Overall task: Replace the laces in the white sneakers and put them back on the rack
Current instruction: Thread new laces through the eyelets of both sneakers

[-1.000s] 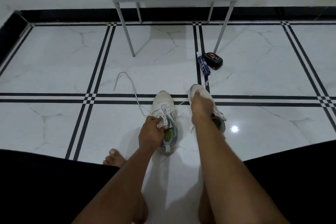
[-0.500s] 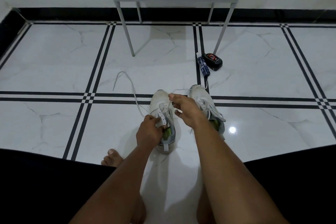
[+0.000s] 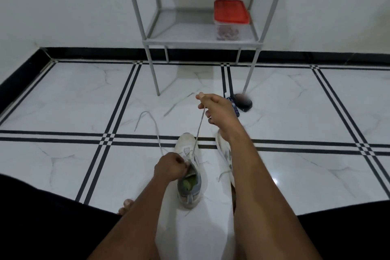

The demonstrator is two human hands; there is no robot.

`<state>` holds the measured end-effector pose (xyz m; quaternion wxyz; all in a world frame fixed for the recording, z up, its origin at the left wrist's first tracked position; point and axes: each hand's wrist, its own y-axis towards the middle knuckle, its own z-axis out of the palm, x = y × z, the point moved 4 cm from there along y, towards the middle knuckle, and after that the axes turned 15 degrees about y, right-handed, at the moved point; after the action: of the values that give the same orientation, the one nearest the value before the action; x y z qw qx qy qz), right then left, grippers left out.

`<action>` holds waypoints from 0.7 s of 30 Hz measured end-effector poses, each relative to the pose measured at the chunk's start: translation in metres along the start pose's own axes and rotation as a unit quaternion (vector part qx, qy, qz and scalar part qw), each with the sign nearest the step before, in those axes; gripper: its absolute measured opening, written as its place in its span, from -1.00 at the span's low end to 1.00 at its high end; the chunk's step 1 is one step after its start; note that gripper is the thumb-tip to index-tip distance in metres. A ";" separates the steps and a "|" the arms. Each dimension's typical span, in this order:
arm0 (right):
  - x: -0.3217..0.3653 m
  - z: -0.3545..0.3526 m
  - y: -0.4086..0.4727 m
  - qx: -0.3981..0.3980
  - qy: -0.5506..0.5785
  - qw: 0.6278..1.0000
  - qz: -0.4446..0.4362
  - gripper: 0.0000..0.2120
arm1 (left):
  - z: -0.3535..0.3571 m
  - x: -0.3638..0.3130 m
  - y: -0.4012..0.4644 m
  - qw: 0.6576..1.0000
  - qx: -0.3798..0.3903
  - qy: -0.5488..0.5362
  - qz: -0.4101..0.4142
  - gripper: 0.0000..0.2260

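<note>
Left white sneaker with grey heel and green insole (image 3: pixel 188 172) on white marble floor tile (image 3: pixel 73 101), toe away from person. Left hand (image 3: pixel 169 168) grips tongue/eyelet edge, steadies shoe. Right hand (image 3: pixel 217 110) raised above, pinches thin white flat lace (image 3: pixel 199 125), drawn taut up from eyelets. Other lace end (image 3: pixel 147 120) trails loose on floor. Second white sneaker (image 3: pixel 224 154) just beside, partly hidden by forearm. Grey metal rack (image 3: pixel 200 42) beyond. Lace soft, light, limp: best pinched near tip. Shoe light, slides on tile; hold at collar.

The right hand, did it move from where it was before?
Yes. The right hand pulled the lace up and away from the shoes, toward the rack.
</note>
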<state>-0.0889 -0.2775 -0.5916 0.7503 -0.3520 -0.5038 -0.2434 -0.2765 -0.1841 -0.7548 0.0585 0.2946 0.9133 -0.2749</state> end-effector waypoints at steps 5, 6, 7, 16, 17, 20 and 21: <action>0.002 -0.013 -0.007 0.020 -0.094 0.995 0.019 -0.85 | -0.064 -0.054 -0.011 0.890 0.051 -0.452 -0.035 -0.49; -0.001 -0.016 -0.009 0.023 -0.124 0.991 0.035 -0.85 | -0.070 -0.064 -0.014 0.843 0.092 -0.529 -0.028 -0.40; -0.005 -0.019 -0.011 0.029 -0.159 0.985 0.053 -0.85 | -0.075 -0.073 -0.016 0.803 0.125 -0.582 -0.017 -0.32; -0.036 -0.037 -0.009 0.009 -0.369 0.921 0.126 -0.40 | -0.097 -0.095 -0.018 0.929 -0.040 -0.363 0.067 -0.58; -0.038 -0.033 -0.009 -0.004 -0.309 0.942 0.127 -0.36 | -0.097 -0.101 -0.019 0.943 -0.025 -0.311 0.113 -0.57; -0.047 -0.023 -0.007 0.006 -0.037 0.992 0.120 -0.54 | -0.091 -0.110 -0.022 0.966 0.015 -0.181 0.186 -0.51; -0.049 -0.021 -0.008 0.012 0.025 0.994 0.110 -0.63 | -0.087 -0.108 -0.021 0.968 0.016 -0.162 0.190 -0.50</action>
<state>-0.1010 -0.2983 -0.6396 0.7894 -0.3894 -0.4460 -0.1623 -0.1953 -0.2057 -0.6426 0.2518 0.4156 0.8144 -0.3172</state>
